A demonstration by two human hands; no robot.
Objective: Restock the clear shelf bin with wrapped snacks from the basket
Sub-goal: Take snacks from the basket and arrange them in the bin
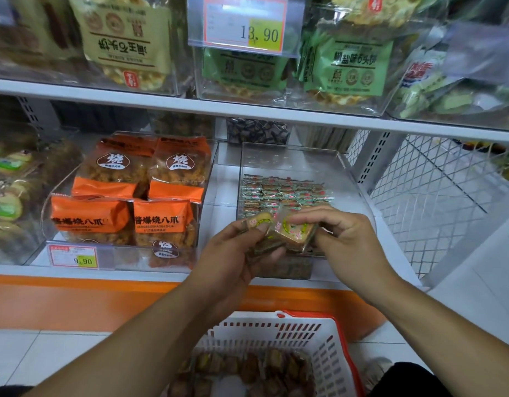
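Note:
A clear shelf bin (293, 159) stands on the lower shelf, with rows of small wrapped snacks (284, 191) lying flat inside it. Just in front of the bin, my left hand (233, 253) grips a stack of wrapped snacks (264, 245). My right hand (344, 236) pinches the top wrapped snack (296, 229) of that stack, a square biscuit with a green and pink print. Below, on the floor, a white basket (327, 351) with a red rim holds several more wrapped snacks (247, 371).
Left of the bin, another clear bin holds orange snack bags (124, 193) behind a 9.90 price tag (72, 256). The upper shelf (247, 108) carries bins of green and beige packs and a 13.90 tag (244, 24). A white wire mesh panel (436, 190) stands to the right.

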